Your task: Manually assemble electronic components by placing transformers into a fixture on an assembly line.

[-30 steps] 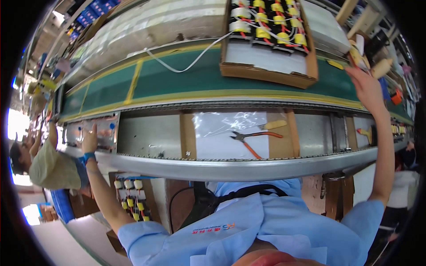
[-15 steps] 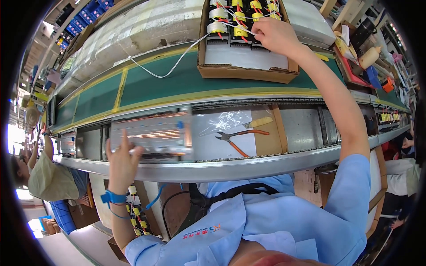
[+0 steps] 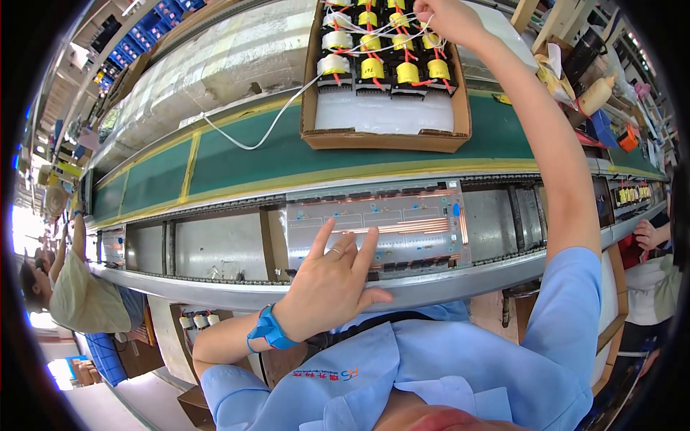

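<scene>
My left hand (image 3: 332,281) lies on a circuit board (image 3: 424,248) with its fingers spread, holding nothing. The board has copper strips, small blue parts and black parts along its edges, and it sits between the rails of the line. At the top of the view my right hand (image 3: 451,21) is pinched on a thin white wire (image 3: 430,29) above an open cardboard box (image 3: 384,141). Several black transformers wound with yellow or white tape (image 3: 372,68) stand in rows in the box, with red leads and loose white wires among them.
A white cable (image 3: 269,133) runs from the box across the green belt (image 3: 237,158). White foam blocks (image 3: 215,68) line the far side. Along the front runs a metal rail (image 3: 503,273). Other people (image 3: 72,287) are at the far left and right.
My left hand and the circuit board have slid right along the rails, covering the pliers. My right hand has moved farther up over the box. The box appears lower and further left.
</scene>
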Action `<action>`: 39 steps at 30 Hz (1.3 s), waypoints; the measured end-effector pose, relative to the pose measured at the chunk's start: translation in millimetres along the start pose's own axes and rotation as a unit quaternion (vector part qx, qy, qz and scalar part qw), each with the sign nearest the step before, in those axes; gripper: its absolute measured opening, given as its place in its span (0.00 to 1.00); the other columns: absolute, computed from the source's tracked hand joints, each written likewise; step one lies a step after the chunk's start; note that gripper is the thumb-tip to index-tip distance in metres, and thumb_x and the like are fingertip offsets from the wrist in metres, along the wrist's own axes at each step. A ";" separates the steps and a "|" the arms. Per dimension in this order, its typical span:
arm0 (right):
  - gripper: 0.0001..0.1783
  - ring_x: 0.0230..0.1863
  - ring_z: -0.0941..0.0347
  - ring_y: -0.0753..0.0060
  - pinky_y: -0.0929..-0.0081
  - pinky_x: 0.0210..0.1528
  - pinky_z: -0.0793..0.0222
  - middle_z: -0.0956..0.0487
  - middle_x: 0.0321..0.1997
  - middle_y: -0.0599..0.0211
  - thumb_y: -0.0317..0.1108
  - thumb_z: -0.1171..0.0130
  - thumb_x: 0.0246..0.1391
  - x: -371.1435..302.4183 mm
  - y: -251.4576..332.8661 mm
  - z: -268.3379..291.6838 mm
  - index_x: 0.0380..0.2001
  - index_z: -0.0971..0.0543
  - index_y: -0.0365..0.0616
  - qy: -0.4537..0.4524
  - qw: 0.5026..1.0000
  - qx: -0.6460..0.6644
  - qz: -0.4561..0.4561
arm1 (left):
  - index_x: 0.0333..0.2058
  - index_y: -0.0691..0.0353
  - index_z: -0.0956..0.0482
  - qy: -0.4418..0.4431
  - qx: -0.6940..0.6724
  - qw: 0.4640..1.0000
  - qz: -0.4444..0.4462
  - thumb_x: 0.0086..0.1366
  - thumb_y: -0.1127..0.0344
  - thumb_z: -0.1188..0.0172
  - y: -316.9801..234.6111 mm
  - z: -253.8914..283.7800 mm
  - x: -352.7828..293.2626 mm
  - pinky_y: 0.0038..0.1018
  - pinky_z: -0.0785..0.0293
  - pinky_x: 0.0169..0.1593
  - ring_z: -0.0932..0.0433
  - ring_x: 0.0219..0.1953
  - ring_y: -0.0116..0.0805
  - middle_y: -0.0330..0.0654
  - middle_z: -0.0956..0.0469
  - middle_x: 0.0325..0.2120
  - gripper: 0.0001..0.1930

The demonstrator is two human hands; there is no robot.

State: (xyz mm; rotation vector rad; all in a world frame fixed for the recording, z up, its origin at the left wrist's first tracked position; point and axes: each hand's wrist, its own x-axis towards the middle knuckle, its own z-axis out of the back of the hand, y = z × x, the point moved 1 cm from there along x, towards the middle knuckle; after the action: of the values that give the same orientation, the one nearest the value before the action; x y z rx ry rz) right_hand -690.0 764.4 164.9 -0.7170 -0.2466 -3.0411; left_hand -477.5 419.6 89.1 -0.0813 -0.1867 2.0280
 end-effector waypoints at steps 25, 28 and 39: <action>0.15 0.41 0.23 0.54 0.58 0.42 0.29 0.20 0.39 0.56 0.32 0.41 0.49 -45.4 -45.9 27.4 0.42 0.20 0.44 -0.071 0.993 -0.050 0.079 | 0.41 0.60 0.29 -0.281 0.201 0.938 0.044 0.46 0.66 0.32 124.4 7.7 206.1 0.43 0.40 0.56 0.26 0.48 0.43 0.47 0.26 0.40 0.22; 0.11 0.36 0.24 0.58 0.64 0.43 0.28 0.21 0.34 0.64 0.35 0.40 0.52 -85.2 8.9 -2.8 0.38 0.23 0.45 -0.018 0.969 0.159 0.190 | 0.40 0.59 0.30 -0.281 0.235 0.930 0.036 0.45 0.69 0.36 132.5 12.1 211.5 0.40 0.37 0.50 0.24 0.41 0.43 0.44 0.26 0.35 0.21; 0.16 0.46 0.25 0.59 0.62 0.48 0.34 0.22 0.37 0.59 0.39 0.35 0.44 -96.8 62.5 -14.5 0.36 0.22 0.42 0.050 0.970 -0.205 0.118 | 0.58 0.63 0.34 0.055 0.002 0.996 0.073 0.50 0.57 0.31 80.3 107.8 158.9 0.38 0.34 0.54 0.31 0.48 0.53 0.57 0.30 0.43 0.38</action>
State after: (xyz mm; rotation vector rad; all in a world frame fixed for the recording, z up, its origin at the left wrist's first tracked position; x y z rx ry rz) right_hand -607.1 697.7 118.5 -0.5498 0.4483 -2.9063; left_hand -634.7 515.9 185.7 -0.2090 -0.1094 2.1618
